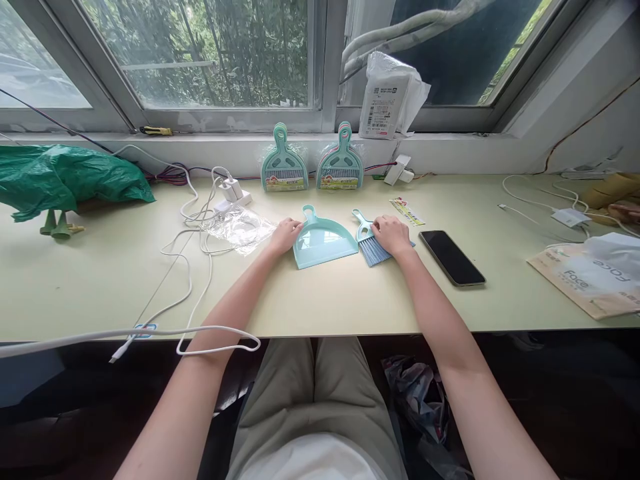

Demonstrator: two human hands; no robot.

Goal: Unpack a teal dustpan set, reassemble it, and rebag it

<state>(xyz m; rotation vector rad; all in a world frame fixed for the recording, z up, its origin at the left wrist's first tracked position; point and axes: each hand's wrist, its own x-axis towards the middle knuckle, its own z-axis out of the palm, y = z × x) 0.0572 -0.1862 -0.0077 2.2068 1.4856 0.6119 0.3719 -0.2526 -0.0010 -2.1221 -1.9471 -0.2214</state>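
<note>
Both hands down on the bench (pixel 350 300), pale top under a window sill. Left hand (pixel 285 235) rests at the left edge of the mini dustpan (pixel 323 244), fingers touching the rim; grip looks loosely curled against it, not clamped around it. Right hand (pixel 393 235) lies on the small brush (pixel 369 241), palm over the handle end, fingers flat rather than closed, so it presses more than it holds. Brush sits just right of the dustpan, nearly touching, bristles pointing toward the person. Dustpan lies flat, mouth toward the person, loop handle (pixel 309 213) pointing at the window. Handling judgement: both are thin moulded plastic, light and stiff, smooth enough to skate on this top if pushed sideways. Dustpan is best taken by the loop handle or pinched at a side wall; the thin front lip would flex. Brush is best taken by the handle, since the bristles are soft and splay under pressure. Neither looks fragile. Around them: two packaged dustpan sets (pixel 313 160) upright against the sill behind, clear plastic wrapper (pixel 240 230) just left of the left hand, white charger cables (pixel 190 267) trailing further left, dark phone (pixel 451 257) face up near the right hand, small printed label (pixel 407 211) behind the brush, green bag (pixel 65 177) far left, paper bag (pixel 590 277) far right.
</note>
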